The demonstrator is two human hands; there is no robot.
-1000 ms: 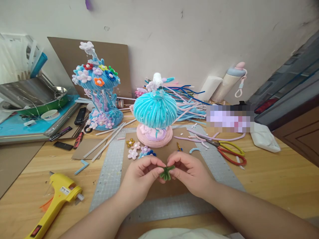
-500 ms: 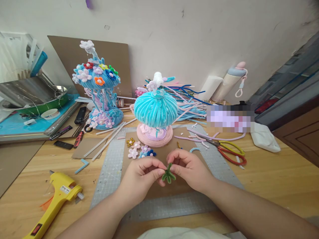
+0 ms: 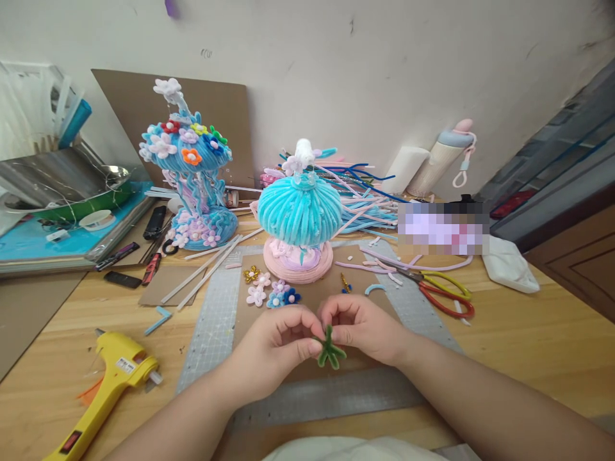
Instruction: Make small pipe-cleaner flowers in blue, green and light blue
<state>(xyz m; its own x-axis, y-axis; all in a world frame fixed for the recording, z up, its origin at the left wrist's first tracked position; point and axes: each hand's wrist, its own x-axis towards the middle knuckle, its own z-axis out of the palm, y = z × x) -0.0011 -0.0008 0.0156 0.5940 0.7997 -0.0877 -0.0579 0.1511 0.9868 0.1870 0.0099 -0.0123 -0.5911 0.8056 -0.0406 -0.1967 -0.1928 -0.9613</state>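
Note:
Between my fingertips is a fuzzy dark-green pipe-cleaner flower (image 3: 330, 352) with several looped petals. My left hand (image 3: 276, 342) pinches it from the left side, and my right hand (image 3: 368, 330) pinches its upper right. Just beyond my hands lies a group of small pipe-cleaner flowers (image 3: 275, 299) in pink, purple, gold and blue. Behind them stands a lamp-shaped pipe-cleaner piece with a turquoise ribbed top (image 3: 300, 208) and a round pink base (image 3: 273, 267). Brown board (image 3: 298, 371) on a grey cutting mat (image 3: 211, 346) is under my hands.
A yellow glue gun (image 3: 118, 368) lies at the left front. Scissors (image 3: 446, 298) with yellow and red handles rest at the right. A flower-covered blue pipe-cleaner piece (image 3: 187, 160) stands at the back left. Loose pipe cleaners (image 3: 368, 214) are heaped behind the turquoise top.
The green flower has shifted slightly down and turned, so its petals now spread more toward the camera. Both hands have dropped a little with it.

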